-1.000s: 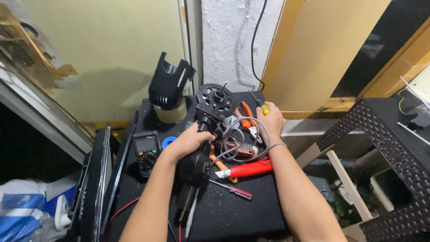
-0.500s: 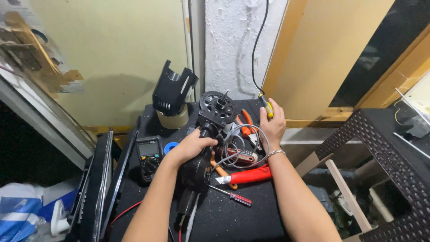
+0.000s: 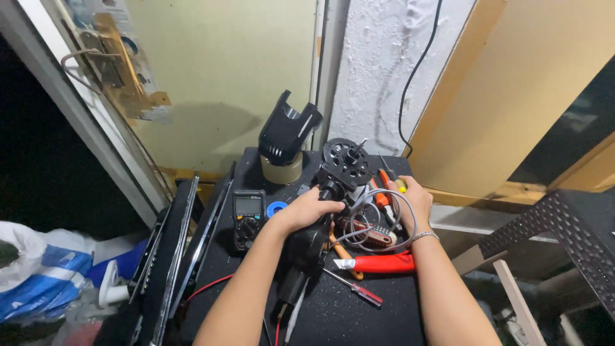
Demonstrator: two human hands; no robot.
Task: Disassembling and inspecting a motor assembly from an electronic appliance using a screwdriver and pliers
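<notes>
Underneath everything, a black speckled work table [image 3: 384, 320] is carrying the clutter, standing against a pale green wall and a rough white plaster column. Lying lengthwise across its middle is a black machine body with a round spoked wheel at its far end [image 3: 346, 161]; the wheel end is pointing toward the wall. The left hand [image 3: 307, 208] is resting over the upper part of this body, fingers curled down and pressed around it. The right hand [image 3: 410, 202] is sitting just right of the wheel, closing on a yellow-handled tool [image 3: 398, 184], though how tightly it is pinching cannot be told. A loop of grey wire [image 3: 378, 221] is curling between the two hands. Behind the wheel, a black plastic cover [image 3: 288, 131] is sitting on a roll of tan tape [image 3: 282, 172]. Left of the machine, a black multimeter [image 3: 248, 214] is lying flat. A red-handled cutter [image 3: 378, 263] is lying below the right wrist, and a small red-handled screwdriver [image 3: 355, 288] is lying nearer the table's front edge.
</notes>
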